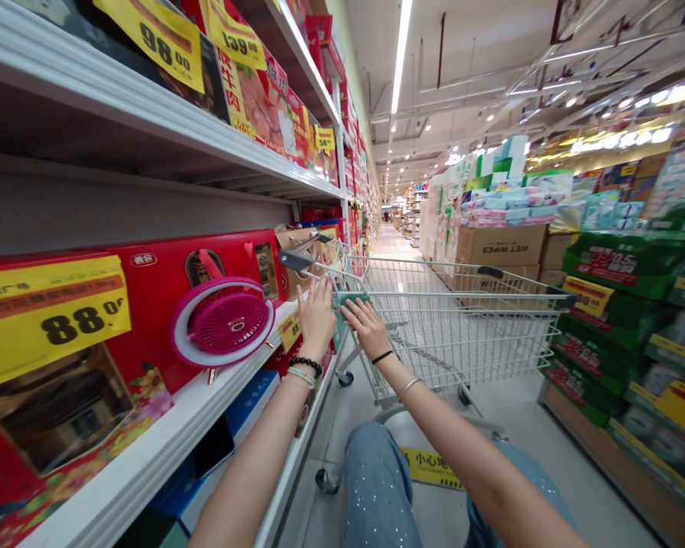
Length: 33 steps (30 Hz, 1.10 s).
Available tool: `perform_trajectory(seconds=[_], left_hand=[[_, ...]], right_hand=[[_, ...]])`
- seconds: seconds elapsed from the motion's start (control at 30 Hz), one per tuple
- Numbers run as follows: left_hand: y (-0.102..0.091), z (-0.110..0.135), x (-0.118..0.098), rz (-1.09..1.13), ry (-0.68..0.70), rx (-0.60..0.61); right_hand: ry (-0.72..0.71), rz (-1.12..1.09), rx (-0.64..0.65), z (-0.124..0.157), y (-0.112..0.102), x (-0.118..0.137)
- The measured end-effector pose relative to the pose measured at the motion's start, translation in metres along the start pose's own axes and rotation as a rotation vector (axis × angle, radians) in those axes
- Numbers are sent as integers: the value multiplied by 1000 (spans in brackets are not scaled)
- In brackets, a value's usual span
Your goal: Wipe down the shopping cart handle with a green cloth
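Observation:
My left hand [317, 316] reaches along the shelf edge, its fingers stretched forward beside the grey shopping cart [462, 331]. A bead bracelet circles that wrist. My right hand [368, 327] lies with its fingers extended over a small teal-green thing [339, 323] at the near left end of the cart. The kind of this green thing is unclear, as both hands partly cover it. Left of my hands, a round magenta fan [228, 327] with a white ring stands on the shelf's front edge on short gold legs.
Red gift boxes [148, 274] with yellow price tags [51, 323] line the white shelf [148, 449]. Green packs [610, 262] are stacked on the right. Behind the cart stand wet-wipe cartons [496, 245]. An aisle [391, 242] runs ahead. My knees [377, 472] are below; a yellow floor sign [431, 466] lies between them.

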<state>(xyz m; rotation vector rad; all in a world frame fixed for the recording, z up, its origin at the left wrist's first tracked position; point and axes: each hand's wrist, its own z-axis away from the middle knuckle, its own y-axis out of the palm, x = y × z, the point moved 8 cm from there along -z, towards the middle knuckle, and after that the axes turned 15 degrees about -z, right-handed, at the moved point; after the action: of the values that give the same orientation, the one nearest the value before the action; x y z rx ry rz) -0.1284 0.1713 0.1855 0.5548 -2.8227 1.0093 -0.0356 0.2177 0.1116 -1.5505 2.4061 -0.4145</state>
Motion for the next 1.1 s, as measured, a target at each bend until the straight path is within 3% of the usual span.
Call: perform_trajectory(seconds=[0.3, 0.63, 0.83, 0.93, 1.1], left_hand=[[1, 3, -2, 34, -39, 3], [4, 3, -5, 64, -49, 32], [4, 4, -6, 88, -55, 33], [4, 5, -6, 89, -56, 31], [2, 9, -6, 74, -76, 16]], right_hand=[[-32, -25, -31, -2, -2, -1], [14, -17, 147, 102, 26, -17], [19, -55, 273, 141, 22, -15], [2, -67, 252, 129, 11, -11], [-22, -11, 46, 56, -12, -5]])
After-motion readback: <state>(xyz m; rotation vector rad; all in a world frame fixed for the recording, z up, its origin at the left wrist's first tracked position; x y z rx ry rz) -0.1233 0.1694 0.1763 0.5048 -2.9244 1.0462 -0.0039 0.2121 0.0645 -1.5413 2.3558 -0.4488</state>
